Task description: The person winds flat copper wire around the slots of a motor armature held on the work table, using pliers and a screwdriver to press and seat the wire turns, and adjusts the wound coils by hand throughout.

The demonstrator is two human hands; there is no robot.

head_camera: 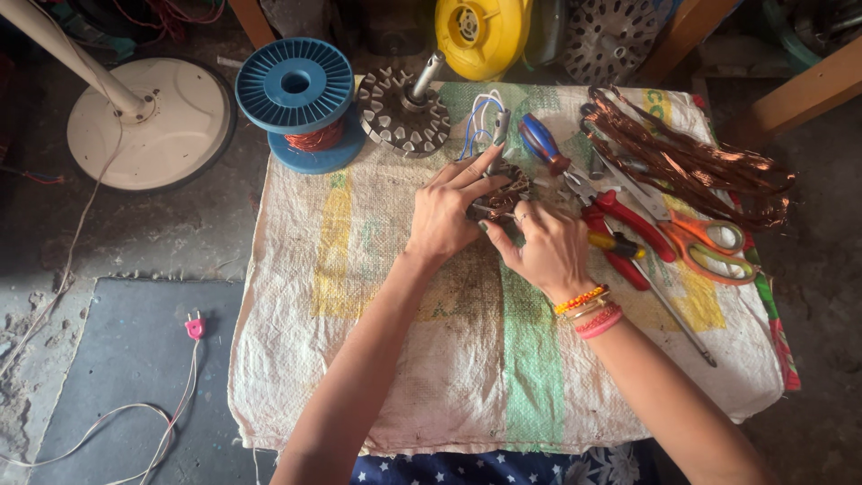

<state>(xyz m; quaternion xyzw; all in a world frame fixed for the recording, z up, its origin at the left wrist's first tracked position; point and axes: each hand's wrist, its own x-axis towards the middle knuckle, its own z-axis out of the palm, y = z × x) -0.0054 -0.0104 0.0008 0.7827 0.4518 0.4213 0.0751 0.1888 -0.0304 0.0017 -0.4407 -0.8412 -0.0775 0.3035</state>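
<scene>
My left hand [446, 216] and my right hand [546, 247] both close around a small round motor stator with copper windings [505, 190], held against a woven sack cloth [377, 359] that covers a low table. Thin blue and white wires [476, 121] run from the stator toward the back. My hands hide most of the stator. My right wrist wears several coloured bangles [588, 310].
To the right lie red-handled pliers [620, 220], orange-handled scissors [705, 242], a blue-handled screwdriver [541, 142] and a bundle of old copper wire [691, 162]. At the back stand a blue spool of copper wire [296, 90], a finned rotor with shaft [404, 112] and a yellow fan housing [480, 31]. A white fan base [148, 121] sits on the floor at left.
</scene>
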